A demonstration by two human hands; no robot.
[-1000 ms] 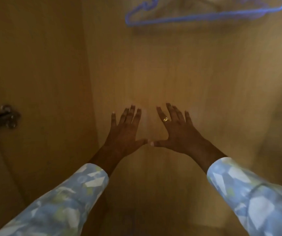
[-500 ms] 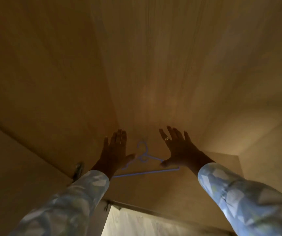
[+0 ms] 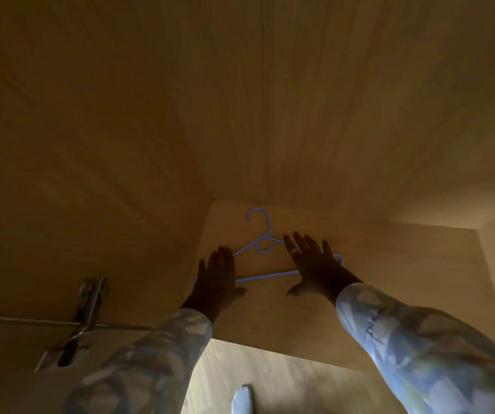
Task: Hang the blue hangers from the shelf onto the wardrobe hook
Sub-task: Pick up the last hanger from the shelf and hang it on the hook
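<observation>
A blue hanger (image 3: 262,249) lies flat on the wooden bottom shelf (image 3: 389,273) of the wardrobe, its hook pointing toward the back wall. There may be more than one stacked; I cannot tell. My left hand (image 3: 216,279) hovers over the hanger's left end, fingers spread and holding nothing. Over the right end is my right hand (image 3: 315,264), which wears a ring and is also spread and empty. Both hands hide the hanger's ends. No wardrobe hook is in view.
The wardrobe's left side panel (image 3: 90,174) and back wall (image 3: 300,100) close in the space. A metal door hinge (image 3: 86,312) sits on the left edge. Wooden floor (image 3: 285,383) and a foot (image 3: 241,400) show at the bottom.
My view has swung down from a hanging blue hanger to the wardrobe's bottom shelf. Both hands have reached lower and now hover over the hanger lying there.
</observation>
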